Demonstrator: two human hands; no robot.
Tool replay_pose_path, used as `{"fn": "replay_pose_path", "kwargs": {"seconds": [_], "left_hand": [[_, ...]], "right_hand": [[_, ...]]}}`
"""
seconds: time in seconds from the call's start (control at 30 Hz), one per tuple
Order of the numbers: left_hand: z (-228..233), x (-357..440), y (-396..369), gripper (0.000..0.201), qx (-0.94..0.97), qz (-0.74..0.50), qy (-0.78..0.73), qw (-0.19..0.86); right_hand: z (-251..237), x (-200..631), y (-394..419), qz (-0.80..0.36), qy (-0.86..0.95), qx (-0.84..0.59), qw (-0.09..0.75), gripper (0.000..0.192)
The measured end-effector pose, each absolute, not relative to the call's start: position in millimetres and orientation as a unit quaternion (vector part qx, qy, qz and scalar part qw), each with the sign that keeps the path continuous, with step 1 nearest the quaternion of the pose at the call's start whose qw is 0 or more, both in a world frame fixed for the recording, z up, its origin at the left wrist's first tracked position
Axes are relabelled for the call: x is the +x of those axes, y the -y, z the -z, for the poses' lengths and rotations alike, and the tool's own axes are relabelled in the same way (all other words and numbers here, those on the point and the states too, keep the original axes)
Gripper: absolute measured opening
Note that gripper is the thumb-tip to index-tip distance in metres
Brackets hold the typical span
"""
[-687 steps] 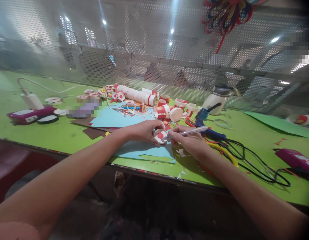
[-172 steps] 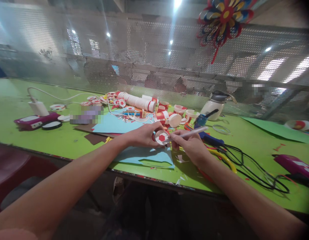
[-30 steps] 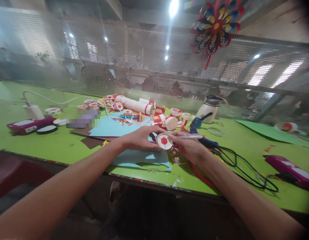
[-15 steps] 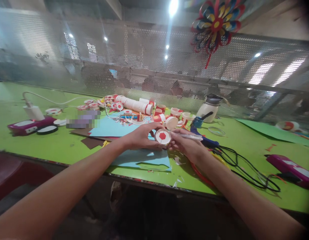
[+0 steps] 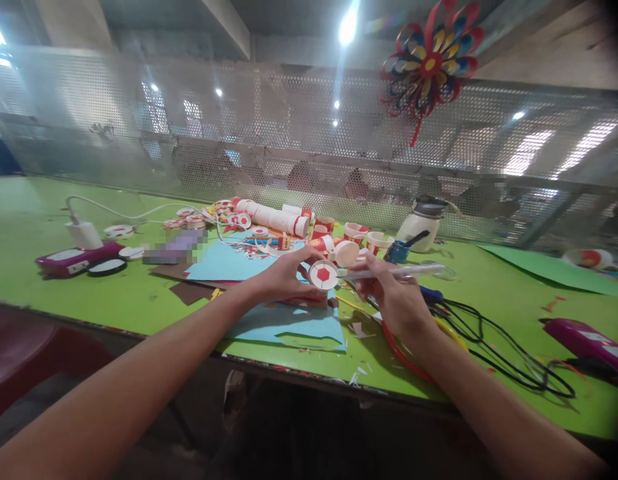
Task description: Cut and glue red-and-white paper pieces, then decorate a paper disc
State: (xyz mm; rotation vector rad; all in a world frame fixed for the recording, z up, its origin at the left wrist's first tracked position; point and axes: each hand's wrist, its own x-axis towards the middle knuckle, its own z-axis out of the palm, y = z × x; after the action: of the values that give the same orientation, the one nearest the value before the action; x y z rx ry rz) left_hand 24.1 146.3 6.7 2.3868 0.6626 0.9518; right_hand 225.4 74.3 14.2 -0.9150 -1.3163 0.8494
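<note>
Right now the left hand [image 5: 283, 277] has a closed grip on a small white disc [image 5: 323, 274] w/ a red centre patch, fingers pinching its edge and holding it up off the tabletop [image 5: 113, 297], face toward the camera. Right hand [image 5: 396, 300] is closed round a pen [image 5: 393, 272], held nearly level, tip touching or just beside the disc's right edge; can't tell which. Below the disc lies a light-blue paper sheet [image 5: 289, 323] w/ cut-outs, reaching the tabletop's near edge. Behind the disc: a cluster of red-and-white paper cups [image 5: 346, 243] and a long stack of them lying on its side [image 5: 273, 217]. Right of the disc, past the pen, a white jar w/ dark lid [image 5: 423, 220], then black cables [image 5: 489, 340] nearer the front. Well left of the disc, a white charger [image 5: 83, 235] beside a magenta device [image 5: 73, 259]. High above the disc, a paper pinwheel [image 5: 431, 63] on the mesh screen [image 5: 213, 133].
</note>
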Motion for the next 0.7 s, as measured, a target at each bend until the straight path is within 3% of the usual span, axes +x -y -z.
{"fn": "replay_pose_path", "kwargs": {"seconds": [0.43, 0.7], "left_hand": [[-6.4, 25.2, -144.1, 0.045, 0.87, -0.342, -0.243, 0.257], [-8.3, 25.1, -142.8, 0.044, 0.861, -0.346, -0.261, 0.267]], "right_hand": [[-17.7, 221.0, -68.9, -0.416, 0.575, -0.399, 0.58, 0.014], [-13.7, 222.2, -71.4, -0.417, 0.579, -0.383, 0.587, 0.02]]}}
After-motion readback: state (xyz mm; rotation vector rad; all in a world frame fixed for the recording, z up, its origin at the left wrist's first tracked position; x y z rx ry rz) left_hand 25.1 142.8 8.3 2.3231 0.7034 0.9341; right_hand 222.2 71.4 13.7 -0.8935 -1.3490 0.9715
